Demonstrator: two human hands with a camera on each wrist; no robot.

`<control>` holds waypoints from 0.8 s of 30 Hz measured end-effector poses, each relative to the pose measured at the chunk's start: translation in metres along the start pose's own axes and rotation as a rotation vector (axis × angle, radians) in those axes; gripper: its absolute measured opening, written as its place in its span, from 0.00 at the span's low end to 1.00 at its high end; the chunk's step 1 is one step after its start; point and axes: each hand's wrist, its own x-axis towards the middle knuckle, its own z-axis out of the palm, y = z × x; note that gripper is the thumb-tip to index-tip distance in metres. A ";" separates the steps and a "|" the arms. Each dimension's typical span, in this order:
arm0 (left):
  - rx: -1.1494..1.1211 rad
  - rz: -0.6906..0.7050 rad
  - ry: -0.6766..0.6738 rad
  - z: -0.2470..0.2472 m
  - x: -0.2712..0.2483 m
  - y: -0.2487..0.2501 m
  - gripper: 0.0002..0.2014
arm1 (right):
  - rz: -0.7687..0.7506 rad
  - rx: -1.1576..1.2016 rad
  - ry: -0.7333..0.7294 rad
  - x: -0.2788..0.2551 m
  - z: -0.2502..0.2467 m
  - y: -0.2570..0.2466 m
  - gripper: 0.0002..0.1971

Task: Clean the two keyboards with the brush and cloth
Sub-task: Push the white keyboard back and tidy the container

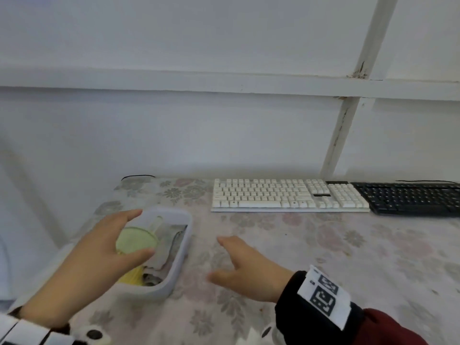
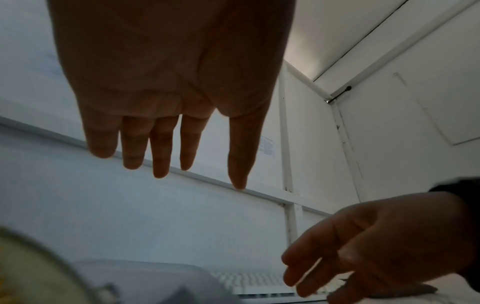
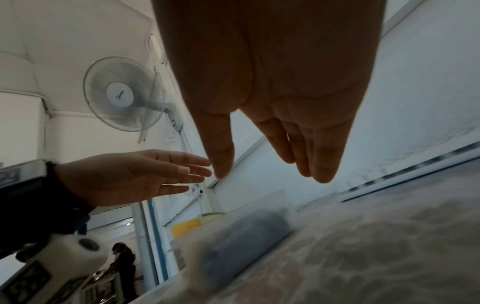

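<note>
A white keyboard (image 1: 288,196) and a black keyboard (image 1: 410,199) lie side by side at the table's far edge. The brush (image 1: 137,241), with a round pale-green head, clear handle and yellow bristles, lies in a translucent tub (image 1: 185,247) on a grey cloth (image 1: 171,239). My left hand (image 1: 142,232) hovers over the brush, fingers straight and spread; the left wrist view shows the fingers (image 2: 161,160) holding nothing. My right hand (image 1: 216,259) hangs relaxed above the tablecloth just right of the tub, empty; its fingers (image 3: 322,164) are straight in the right wrist view.
A floral tablecloth (image 1: 311,257) covers the table; a white wall with a slanted beam (image 1: 343,130) stands right behind the keyboards. The tub sits near the table's left edge. A wall fan (image 3: 124,94) and a person (image 3: 124,259) show far off in the right wrist view.
</note>
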 end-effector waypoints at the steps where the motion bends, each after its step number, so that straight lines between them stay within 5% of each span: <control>1: 0.003 -0.028 -0.031 -0.010 0.000 -0.018 0.37 | -0.004 -0.025 -0.036 0.006 0.007 -0.010 0.38; 6: -0.063 -0.141 -0.257 -0.034 0.004 -0.089 0.65 | -0.016 -0.021 -0.121 0.028 0.038 -0.044 0.40; 8: -0.208 -0.185 -0.362 -0.032 0.005 -0.101 0.69 | -0.007 0.012 -0.110 0.034 0.047 -0.051 0.46; 12: -0.395 -0.169 -0.475 -0.023 0.011 -0.111 0.70 | 0.009 0.063 -0.015 0.044 0.058 -0.057 0.49; 18: -0.557 -0.149 -0.446 -0.012 0.025 -0.108 0.68 | 0.003 0.040 0.060 0.057 0.057 -0.056 0.47; 24: -0.502 -0.111 -0.387 0.000 0.057 -0.113 0.48 | -0.002 0.030 0.135 0.084 0.047 -0.051 0.34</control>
